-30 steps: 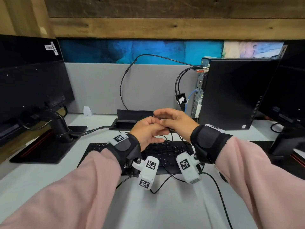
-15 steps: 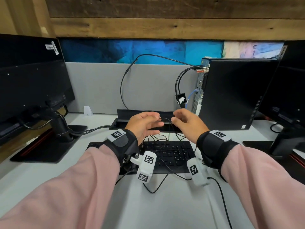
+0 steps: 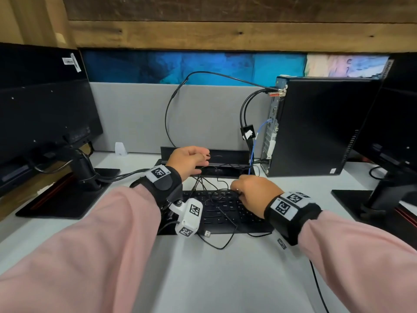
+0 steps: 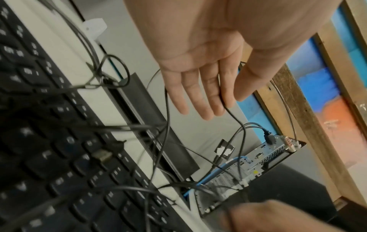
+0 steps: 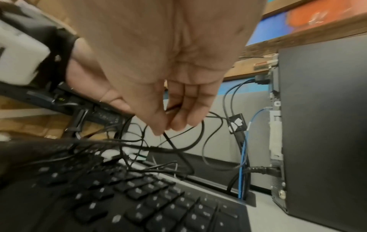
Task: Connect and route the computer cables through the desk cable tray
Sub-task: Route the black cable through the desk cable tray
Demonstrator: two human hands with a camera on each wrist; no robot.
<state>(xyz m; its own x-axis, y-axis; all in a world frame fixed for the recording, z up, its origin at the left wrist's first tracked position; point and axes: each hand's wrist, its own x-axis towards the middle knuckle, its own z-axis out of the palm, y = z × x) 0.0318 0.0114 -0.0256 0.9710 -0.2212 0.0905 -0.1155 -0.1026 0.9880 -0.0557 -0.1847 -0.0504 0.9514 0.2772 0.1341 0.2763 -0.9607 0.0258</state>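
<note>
The left hand (image 3: 188, 160) hangs above the open black cable tray (image 3: 225, 154) at the back of the counter, its grip slack: fingers (image 4: 195, 92) nearly straight, palm bare, and a thin black cable (image 4: 230, 113) running along the index finger with the thumb close beside it; whether that is a true pinch cannot be told. The right hand (image 3: 255, 193) sits lower, over the far edge of the flat black keyboard (image 3: 223, 213), its grip drawn tight, thumb and fingertips (image 5: 178, 124) pinching a strand of the same thin black cable above the keys. Loops of that cable sprawl across the keyboard and spill onto the pale grey counter (image 3: 225, 279), where a silver USB plug (image 3: 207, 233) lies loose just beside the keyboard's near edge. Right of the tray stands a black desktop tower (image 3: 320, 125), rear ports facing left, with black leads and a blue network cable (image 3: 259, 132) dropping from it into the tray's right end. A black monitor (image 3: 40, 114) on its stand occupies the left side.
</note>
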